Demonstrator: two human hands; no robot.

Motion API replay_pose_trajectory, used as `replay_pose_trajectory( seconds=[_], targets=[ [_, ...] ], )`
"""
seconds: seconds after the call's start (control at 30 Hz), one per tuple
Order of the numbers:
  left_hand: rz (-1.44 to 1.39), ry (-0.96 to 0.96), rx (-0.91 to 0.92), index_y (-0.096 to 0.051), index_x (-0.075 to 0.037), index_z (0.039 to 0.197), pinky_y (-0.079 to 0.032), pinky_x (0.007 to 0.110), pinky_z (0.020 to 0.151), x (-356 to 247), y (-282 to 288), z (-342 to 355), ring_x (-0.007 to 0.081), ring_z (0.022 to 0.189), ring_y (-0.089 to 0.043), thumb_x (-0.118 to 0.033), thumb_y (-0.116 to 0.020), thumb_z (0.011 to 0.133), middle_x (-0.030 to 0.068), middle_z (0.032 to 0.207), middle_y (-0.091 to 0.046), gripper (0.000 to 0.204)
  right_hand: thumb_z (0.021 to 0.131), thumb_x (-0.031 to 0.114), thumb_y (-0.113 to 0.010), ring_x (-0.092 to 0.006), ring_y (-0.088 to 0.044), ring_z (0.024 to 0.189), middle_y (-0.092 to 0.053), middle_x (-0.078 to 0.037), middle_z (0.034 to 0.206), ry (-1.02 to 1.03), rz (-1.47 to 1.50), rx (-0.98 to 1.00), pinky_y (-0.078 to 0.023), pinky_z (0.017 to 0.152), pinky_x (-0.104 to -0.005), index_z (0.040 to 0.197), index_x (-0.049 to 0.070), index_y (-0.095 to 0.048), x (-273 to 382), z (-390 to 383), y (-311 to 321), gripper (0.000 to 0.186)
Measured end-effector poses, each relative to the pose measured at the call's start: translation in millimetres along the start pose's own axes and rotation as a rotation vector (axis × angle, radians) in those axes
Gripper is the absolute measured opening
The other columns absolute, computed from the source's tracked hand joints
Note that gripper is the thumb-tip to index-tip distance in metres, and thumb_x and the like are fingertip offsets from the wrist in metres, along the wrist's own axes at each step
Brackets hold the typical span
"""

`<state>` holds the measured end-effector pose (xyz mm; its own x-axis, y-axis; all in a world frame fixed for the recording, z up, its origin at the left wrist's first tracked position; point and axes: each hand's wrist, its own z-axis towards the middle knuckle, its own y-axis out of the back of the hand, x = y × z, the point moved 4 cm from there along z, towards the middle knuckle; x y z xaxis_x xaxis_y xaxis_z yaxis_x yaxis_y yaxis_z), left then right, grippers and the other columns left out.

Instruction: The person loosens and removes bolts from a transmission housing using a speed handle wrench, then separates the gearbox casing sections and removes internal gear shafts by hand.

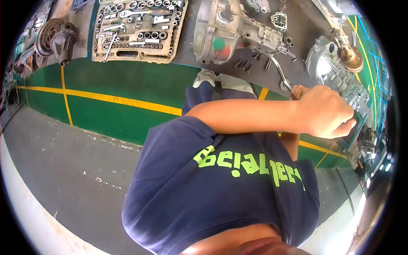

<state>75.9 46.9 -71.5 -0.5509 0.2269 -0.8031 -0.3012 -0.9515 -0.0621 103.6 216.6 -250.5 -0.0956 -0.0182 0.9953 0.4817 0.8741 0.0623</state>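
Head view: left hand (325, 111) clenched on the gearbox housing (340, 74); right hand (297, 91) grips the ratchet handle (276, 63) beside it. Housing looks heavy, rigid; handle slim steel, probably slick — grip its end.

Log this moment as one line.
left hand: reaching across the body, on the gearbox casing | right hand: mostly hidden, gripping the bent metal handle | nearby: socket set, bolts
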Motion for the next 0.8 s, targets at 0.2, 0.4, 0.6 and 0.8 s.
replay_pose_trajectory(
  seconds=[0.2,0.4,0.6,0.8],
  targets=[
    [0.164,0.263,0.048,-0.061,-0.006,0.067,-0.047,0.048,0.049,18,13,17,0.0379,0.055,-0.06,-0.024,-0.061,0.082,0.0143,0.063,-0.063,0.024,0.099,0.024,-0.052,-0.0174,-0.043,0.055,-0.048,-0.005,0.062,-0.317,0.164,0.789,-0.036,0.055,-0.0348,0.069,0.004,-0.049,50,-58,-87,0.036],
    [0.15,0.189,0.21,-0.059,-0.005,0.068,-0.048,0.048,0.055,1,-38,-4,0.0393,0.058,-0.06,-0.02,-0.06,0.078,0.0142,0.061,-0.059,0.018,0.097,0.013,-0.052,-0.0147,-0.041,0.053,-0.047,-0.002,0.061,0.442,0.013,0.467,-0.032,0.052,-0.0323,0.063,0.002,-0.043,99,-10,-144,0.037],
    [0.267,0.411,0.081,-0.067,-0.003,0.07,-0.054,0.045,0.063,32,15,49,0.0386,0.059,-0.064,-0.026,-0.056,0.079,0.0196,0.064,-0.063,0.027,0.091,0.007,-0.063,-0.005,-0.052,0.059,-0.062,0.003,0.067,0.264,0.24,0.412,-0.038,0.052,-0.0219,0.086,0.003,-0.07,32,4,-61,0.01],
    [0.302,0.238,0.18,-0.065,-0.003,0.065,-0.052,0.043,0.057,23,-43,28,0.0379,0.056,-0.062,-0.025,-0.059,0.076,0.0196,0.057,-0.057,0.025,0.089,0.021,-0.072,-0.01,-0.053,0.07,-0.061,0.0,0.071,0.404,-0.229,1.013,-0.042,0.062,-0.0305,0.09,0.002,-0.064,76,-36,-144,0.021]
  ],
)
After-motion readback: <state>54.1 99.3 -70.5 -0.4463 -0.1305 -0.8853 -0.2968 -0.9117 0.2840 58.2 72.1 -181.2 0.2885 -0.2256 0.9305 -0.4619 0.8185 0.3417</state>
